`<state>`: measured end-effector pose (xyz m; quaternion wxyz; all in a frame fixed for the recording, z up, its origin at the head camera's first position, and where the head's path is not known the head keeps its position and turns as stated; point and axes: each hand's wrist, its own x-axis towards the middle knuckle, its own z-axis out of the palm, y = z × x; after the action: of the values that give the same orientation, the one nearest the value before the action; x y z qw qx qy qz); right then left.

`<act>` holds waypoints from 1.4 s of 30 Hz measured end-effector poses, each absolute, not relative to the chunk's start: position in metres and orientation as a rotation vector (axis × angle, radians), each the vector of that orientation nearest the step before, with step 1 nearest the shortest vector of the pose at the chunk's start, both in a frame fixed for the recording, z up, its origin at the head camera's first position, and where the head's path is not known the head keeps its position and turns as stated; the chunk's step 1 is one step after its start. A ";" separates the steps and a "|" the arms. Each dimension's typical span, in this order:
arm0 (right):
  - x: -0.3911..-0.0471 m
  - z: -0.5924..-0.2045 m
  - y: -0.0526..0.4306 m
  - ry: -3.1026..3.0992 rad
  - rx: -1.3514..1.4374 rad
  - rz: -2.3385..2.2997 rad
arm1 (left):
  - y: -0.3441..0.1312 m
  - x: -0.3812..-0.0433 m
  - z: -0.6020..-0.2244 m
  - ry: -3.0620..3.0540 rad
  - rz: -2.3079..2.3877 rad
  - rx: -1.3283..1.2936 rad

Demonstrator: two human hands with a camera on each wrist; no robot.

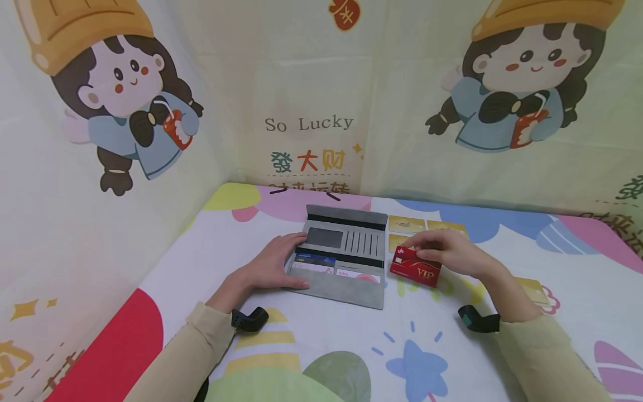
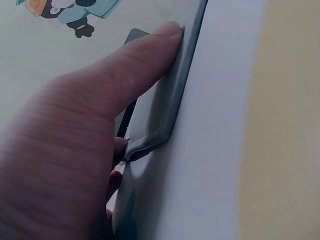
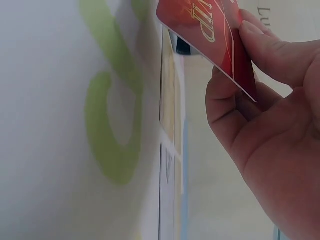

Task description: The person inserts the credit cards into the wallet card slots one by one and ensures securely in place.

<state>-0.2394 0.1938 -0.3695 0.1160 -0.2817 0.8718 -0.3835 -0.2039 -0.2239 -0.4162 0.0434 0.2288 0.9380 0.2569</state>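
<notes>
A grey wallet (image 1: 346, 293) lies unfolded on the table, with a dark window panel and card slots. A blue card (image 1: 315, 259) and a white card (image 1: 359, 276) poke out of its front pockets. My left hand (image 1: 273, 262) rests on the wallet's left edge. In the left wrist view its straight thumb (image 2: 145, 55) lies across the grey front pocket; the other fingers are mostly hidden. Right of the wallet, my right hand (image 1: 459, 254) pinches a red VIP card (image 1: 417, 271) between thumb and fingers. The right wrist view shows this card tilted above the tabletop.
Several gold cards (image 1: 407, 224) lie right of the wallet, partly behind my right hand. Another gold card (image 1: 532, 291) lies beyond my right wrist. A colourful printed cloth covers the table (image 1: 351, 329), and a cartoon-printed curtain (image 1: 311, 84) hangs behind it.
</notes>
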 end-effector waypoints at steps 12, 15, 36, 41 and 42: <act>-0.249 -0.373 0.171 2.532 -0.922 -1.125 | -0.225 -0.203 -0.416 2.871 0.777 0.711; -0.252 -0.375 0.166 2.530 -0.923 -1.122 | -0.225 -0.204 -0.416 2.872 0.775 0.715; -0.262 -0.378 0.127 2.465 -0.902 -1.146 | -0.225 -0.204 -0.414 2.885 0.765 0.752; -0.264 -0.378 0.120 2.459 -0.910 -1.147 | -0.224 -0.204 -0.415 2.881 0.768 0.746; -0.264 -0.378 0.119 2.455 -0.917 -1.143 | -0.224 -0.204 -0.415 2.880 0.772 0.749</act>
<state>-0.2645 0.1185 -0.3781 0.1405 -0.3176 0.8502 -0.3957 -0.2044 -0.2241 -0.4151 0.0336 0.2436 0.9363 0.2509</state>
